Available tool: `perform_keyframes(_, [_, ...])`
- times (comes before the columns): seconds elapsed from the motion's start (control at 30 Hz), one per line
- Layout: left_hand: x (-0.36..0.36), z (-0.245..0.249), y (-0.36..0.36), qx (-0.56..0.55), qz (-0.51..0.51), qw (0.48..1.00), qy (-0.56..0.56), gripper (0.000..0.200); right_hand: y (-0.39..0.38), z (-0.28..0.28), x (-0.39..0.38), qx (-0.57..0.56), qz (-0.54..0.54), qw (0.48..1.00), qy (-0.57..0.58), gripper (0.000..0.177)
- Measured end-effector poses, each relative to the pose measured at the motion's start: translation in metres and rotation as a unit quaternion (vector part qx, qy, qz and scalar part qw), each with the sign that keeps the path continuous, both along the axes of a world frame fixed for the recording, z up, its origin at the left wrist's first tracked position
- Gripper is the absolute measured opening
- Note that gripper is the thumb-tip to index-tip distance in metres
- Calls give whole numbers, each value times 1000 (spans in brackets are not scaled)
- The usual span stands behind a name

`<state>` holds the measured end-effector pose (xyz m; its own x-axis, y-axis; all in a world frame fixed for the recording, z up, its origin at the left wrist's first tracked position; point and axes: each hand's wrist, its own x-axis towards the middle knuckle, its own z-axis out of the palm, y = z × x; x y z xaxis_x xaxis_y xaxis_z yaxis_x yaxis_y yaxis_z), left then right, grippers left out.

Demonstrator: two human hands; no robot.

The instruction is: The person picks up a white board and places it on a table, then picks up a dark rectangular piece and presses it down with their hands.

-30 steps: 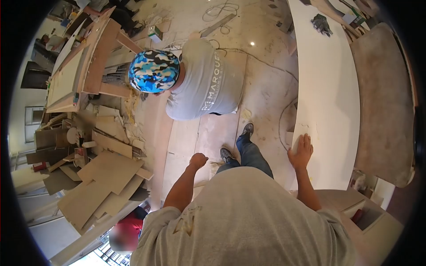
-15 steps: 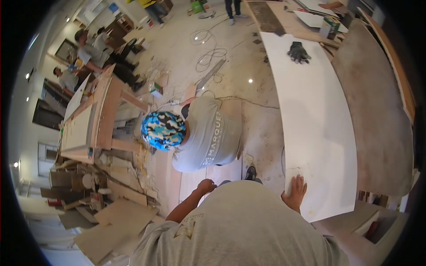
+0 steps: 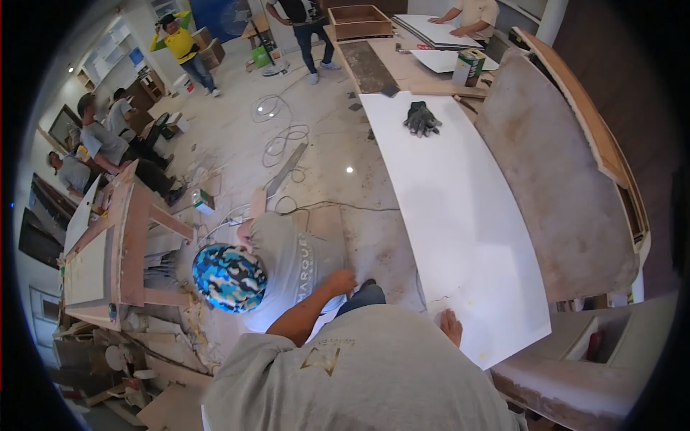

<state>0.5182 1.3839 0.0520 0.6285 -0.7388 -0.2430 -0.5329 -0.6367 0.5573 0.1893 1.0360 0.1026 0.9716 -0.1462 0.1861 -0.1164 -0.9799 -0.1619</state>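
Observation:
My right hand (image 3: pixel 451 327) rests with its fingers stretched out on the near end of a long white sheet (image 3: pixel 460 215), beside a short crack-like mark. My left hand (image 3: pixel 342 281) is loosely closed above my bent knee, close to the back of a crouching person (image 3: pixel 302 251) in a grey shirt and a blue camouflage head cover. Nothing shows sticking out of its fingers. At the far end of the white sheet lies a dark grey work glove (image 3: pixel 422 119).
A large brown-grey panel (image 3: pixel 553 187) leans on the right. A tin can (image 3: pixel 468 67) and a wooden tray (image 3: pixel 359 21) stand on the far table. Cables (image 3: pixel 287 144) coil on the floor. Left are a wooden workbench (image 3: pixel 129 244), wood scraps (image 3: pixel 172 337) and several people.
The view has tilted up, showing more of the far room. My left hand has moved forward, toward the crouching person. My right hand stays on the white sheet's near end.

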Motion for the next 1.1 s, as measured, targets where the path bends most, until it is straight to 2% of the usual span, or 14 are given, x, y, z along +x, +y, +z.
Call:
perform_keyframes(0.1, [4, -7, 2, 88, 16, 995, 39, 35, -15, -33, -2, 120, -84, 984, 104, 52])
perform_keyframes(0.13, [9, -6, 4, 124, 42, 989, 65, 37, -12, -20, 2, 73, -44, 996, -1, 44])
perform_keyframes(0.23, [12, -38, 21, 118, 10, 990, 76, 41, -10, -5, 24, 161, -81, 981, -77, 40])
perform_keyframes(0.43, [65, -82, 8, 214, 124, 951, 186, 40, -17, 4, 89, -5, -182, 983, -13, 41])
perform_keyframes(0.53, [117, -111, 11, 209, -133, 960, 134, 38, -23, 24, 144, 5, -196, 979, -53, 43])
perform_keyframes(0.63, [149, -102, 7, 179, -151, 965, 117, 34, -27, 51, 185, 45, -246, 965, -77, 45])
perform_keyframes(0.67, [151, -112, 3, 183, 48, 962, 197, 28, -27, 60, 198, 76, -274, 955, -80, 44])
perform_keyframes(0.73, [185, -117, 11, 142, -143, 979, 18, 24, -27, 75, 220, 137, -332, 929, -87, 42])
perform_keyframes(0.77, [192, -112, 14, 115, -236, 963, -65, 23, -29, 72, 226, 133, -329, 930, -92, 42])
perform_keyframes(0.8, [201, -109, 14, 86, -234, 964, -97, 20, -31, 70, 229, 131, -325, 932, -96, 42])
perform_keyframes(0.9, [240, -106, -4, 301, -277, 912, -23, 17, -31, 57, 236, 163, -329, 926, -84, 42])
perform_keyframes(0.93, [249, -85, -9, 270, -297, 914, -65, 22, -30, 46, 236, 164, -323, 928, -85, 43])
perform_keyframes(1.07, [281, -22, -17, 222, -107, 968, 49, 40, -26, 33, 266, 171, -283, 939, -97, 45])
perform_keyframes(1.1, [287, -10, -14, 231, -126, 964, 28, 41, -24, 36, 275, 168, -272, 942, -106, 45])
